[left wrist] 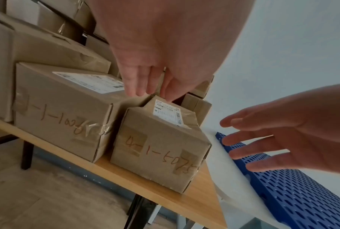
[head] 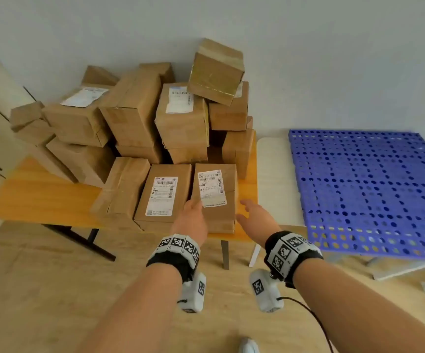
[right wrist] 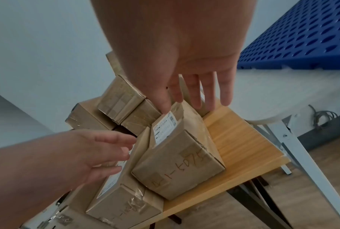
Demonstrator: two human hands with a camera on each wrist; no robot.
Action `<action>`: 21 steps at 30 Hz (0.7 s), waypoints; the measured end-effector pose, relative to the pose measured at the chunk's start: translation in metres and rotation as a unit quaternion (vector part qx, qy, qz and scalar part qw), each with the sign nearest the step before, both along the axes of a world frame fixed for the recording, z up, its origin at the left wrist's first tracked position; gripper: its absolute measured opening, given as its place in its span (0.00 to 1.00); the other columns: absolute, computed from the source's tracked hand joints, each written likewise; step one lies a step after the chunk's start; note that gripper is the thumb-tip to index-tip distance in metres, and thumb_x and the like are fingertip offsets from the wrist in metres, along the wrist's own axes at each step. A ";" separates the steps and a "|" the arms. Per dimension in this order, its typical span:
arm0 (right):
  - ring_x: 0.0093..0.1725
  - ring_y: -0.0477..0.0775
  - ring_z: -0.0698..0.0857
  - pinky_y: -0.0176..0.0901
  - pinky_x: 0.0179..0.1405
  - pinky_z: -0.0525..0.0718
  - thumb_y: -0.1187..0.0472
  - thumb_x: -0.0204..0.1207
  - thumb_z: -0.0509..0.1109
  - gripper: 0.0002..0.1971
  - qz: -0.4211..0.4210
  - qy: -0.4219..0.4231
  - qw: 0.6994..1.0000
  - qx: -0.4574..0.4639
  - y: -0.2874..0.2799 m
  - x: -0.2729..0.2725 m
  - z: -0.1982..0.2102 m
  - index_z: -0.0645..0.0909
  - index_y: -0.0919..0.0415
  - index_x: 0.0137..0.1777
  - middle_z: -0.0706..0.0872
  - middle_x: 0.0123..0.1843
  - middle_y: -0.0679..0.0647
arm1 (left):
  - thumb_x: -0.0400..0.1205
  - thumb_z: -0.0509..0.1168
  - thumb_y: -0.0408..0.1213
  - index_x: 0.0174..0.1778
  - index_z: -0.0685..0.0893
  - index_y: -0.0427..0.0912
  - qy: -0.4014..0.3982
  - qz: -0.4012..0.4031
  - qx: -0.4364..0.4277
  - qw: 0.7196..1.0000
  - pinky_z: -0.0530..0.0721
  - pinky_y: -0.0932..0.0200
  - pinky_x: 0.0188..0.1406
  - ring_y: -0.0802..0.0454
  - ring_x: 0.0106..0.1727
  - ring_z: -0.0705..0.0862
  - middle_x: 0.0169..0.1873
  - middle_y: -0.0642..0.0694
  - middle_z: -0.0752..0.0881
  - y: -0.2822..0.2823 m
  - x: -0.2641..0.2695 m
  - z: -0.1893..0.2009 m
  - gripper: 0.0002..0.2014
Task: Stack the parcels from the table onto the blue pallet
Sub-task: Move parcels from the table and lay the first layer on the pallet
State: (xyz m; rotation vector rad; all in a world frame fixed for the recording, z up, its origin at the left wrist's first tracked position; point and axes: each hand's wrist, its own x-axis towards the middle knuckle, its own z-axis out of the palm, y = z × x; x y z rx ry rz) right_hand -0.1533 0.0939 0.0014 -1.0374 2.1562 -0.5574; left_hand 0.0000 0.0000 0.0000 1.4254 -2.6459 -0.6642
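My left hand (head: 192,217) and right hand (head: 256,215), fingers spread, flank the parcel (head: 216,197) at the worktop (head: 40,194) corner; only wrist views show handwriting (left wrist: 161,155) on its end. Blue pallet (head: 369,189) lies right.

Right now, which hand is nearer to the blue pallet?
The right hand. It hovers open beside the front parcel, on the side of the blue pallet. The left hand is at that parcel's other side.
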 end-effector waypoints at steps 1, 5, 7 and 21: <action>0.71 0.60 0.79 0.55 0.67 0.80 0.52 0.85 0.60 0.27 -0.004 -0.009 1.000 0.005 -0.004 -0.002 -0.003 0.61 0.49 0.83 0.72 0.79 0.56 | 0.85 0.56 0.30 0.75 0.71 0.44 -0.008 0.006 0.003 1.000 0.79 0.54 0.65 0.48 0.67 0.78 0.73 0.47 0.72 -0.003 -0.002 -0.002 0.22; 0.70 0.60 0.80 0.50 0.62 0.80 0.50 0.86 0.60 0.27 -0.023 -0.045 0.998 0.021 -0.014 -0.007 -0.014 0.61 0.50 0.84 0.74 0.78 0.57 | 0.85 0.56 0.31 0.78 0.68 0.42 -0.029 0.032 0.013 0.999 0.76 0.52 0.70 0.45 0.71 0.75 0.77 0.44 0.69 -0.012 -0.009 -0.012 0.23; 0.70 0.60 0.80 0.47 0.59 0.79 0.50 0.86 0.61 0.28 -0.043 -0.066 0.997 0.023 -0.019 -0.006 -0.017 0.61 0.51 0.84 0.75 0.78 0.57 | 0.86 0.56 0.31 0.79 0.65 0.40 -0.044 0.043 0.025 0.998 0.75 0.52 0.71 0.44 0.73 0.74 0.78 0.42 0.67 -0.015 -0.011 -0.017 0.23; 0.54 0.56 0.84 0.48 0.54 0.83 0.51 0.82 0.63 0.19 -0.114 -0.110 0.986 0.054 -0.030 -0.008 -0.021 0.77 0.55 0.71 0.86 0.61 0.54 | 0.87 0.59 0.42 0.66 0.78 0.37 -0.054 0.094 0.136 0.985 0.83 0.52 0.56 0.42 0.56 0.84 0.58 0.37 0.82 -0.034 -0.014 -0.033 0.16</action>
